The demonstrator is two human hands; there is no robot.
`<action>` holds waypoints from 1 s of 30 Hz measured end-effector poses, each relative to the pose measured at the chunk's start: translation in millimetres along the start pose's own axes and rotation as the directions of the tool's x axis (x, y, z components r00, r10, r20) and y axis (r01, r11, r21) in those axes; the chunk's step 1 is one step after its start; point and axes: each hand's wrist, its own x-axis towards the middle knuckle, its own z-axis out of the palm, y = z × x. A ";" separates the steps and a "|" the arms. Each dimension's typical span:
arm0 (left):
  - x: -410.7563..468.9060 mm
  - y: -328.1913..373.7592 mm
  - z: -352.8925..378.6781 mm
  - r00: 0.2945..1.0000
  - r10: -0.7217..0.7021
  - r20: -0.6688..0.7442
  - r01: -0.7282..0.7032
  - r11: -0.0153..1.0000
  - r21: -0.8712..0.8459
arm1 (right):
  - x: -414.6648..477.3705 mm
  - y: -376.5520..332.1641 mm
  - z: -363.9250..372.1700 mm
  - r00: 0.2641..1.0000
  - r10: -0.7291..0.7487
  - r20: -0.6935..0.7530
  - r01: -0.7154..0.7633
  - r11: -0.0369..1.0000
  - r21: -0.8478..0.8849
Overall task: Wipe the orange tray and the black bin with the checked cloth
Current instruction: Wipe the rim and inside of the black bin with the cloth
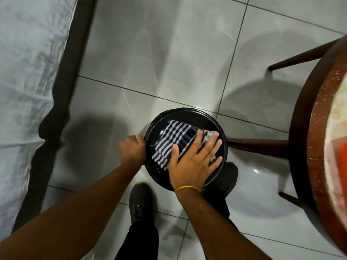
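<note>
Head view, looking down. The right hand (195, 158) lies flat with fingers spread, palm pressed on the checked cloth (174, 141), which it pins against the round top face of the black bin (187, 114). The cloth is folded into a rough oblong; its long axis runs from the bin's lower-left rim up toward the right, partly covered by the fingers. The left hand (133, 149) is curled closed around the bin's left rim. The bin is over the tiled floor (169, 53), its circular face turned up toward the camera, just beside a leg of the wooden bench (304, 128). An orange tray (340, 151), blurred, lies on the bench at its right edge.
</note>
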 end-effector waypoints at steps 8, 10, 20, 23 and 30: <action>1.1 2.8 -4.4 0.998 0.052 -0.025 -0.050 0.996 0.074 | 68.7 44.0 -21.3 0.336 -0.909 0.246 0.942 0.325 -0.087; 2.7 2.1 -5.3 0.999 0.036 -0.018 -0.034 0.997 0.069 | 100.5 42.3 -24.7 0.166 -0.932 0.321 0.986 0.149 -0.076; 4.6 5.2 -6.2 0.998 -0.033 -0.048 0.035 0.999 0.030 | 81.7 52.8 -5.4 0.459 -0.883 0.095 0.888 0.455 -0.063; 3.1 6.9 -6.2 0.996 -0.063 -0.062 0.064 0.998 0.026 | 54.4 47.0 4.0 0.840 -0.541 -0.042 0.539 0.840 -0.056; 3.1 6.9 -5.7 0.996 -0.064 -0.058 0.065 0.998 0.021 | 25.8 10.7 6.1 0.932 0.342 -0.123 -0.323 0.935 0.148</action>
